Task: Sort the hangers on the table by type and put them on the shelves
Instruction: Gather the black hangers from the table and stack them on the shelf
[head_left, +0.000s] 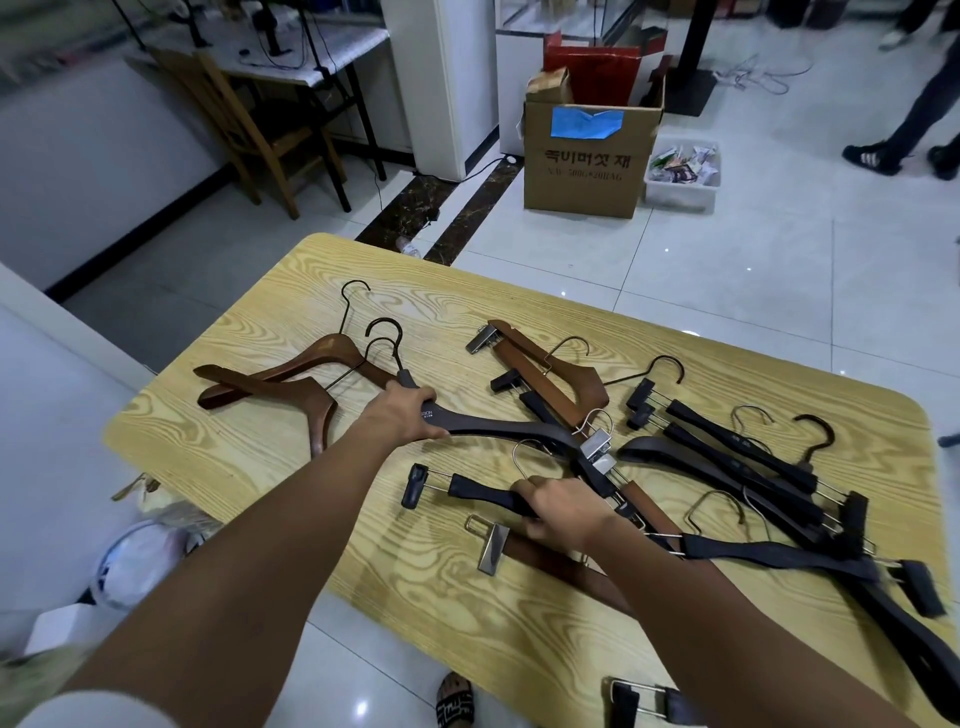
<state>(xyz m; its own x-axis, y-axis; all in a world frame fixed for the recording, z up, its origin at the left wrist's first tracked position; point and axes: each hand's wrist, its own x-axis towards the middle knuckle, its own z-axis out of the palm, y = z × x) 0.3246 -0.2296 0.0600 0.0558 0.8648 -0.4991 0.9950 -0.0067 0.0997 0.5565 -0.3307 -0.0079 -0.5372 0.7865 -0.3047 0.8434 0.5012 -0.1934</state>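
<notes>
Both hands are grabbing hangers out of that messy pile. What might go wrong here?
The dark hanger in the left hand runs under a metal clip in the tangle, so lifting may drag neighbours along. The clip hanger in the right hand crosses others too. Loose hangers near the table edge might slide off.

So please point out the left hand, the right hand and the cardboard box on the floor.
left hand (402, 415): head view, on the back of the hand.
right hand (558, 506): head view, on the knuckles.
cardboard box (587, 171): head view, on the printed front wall.
</notes>
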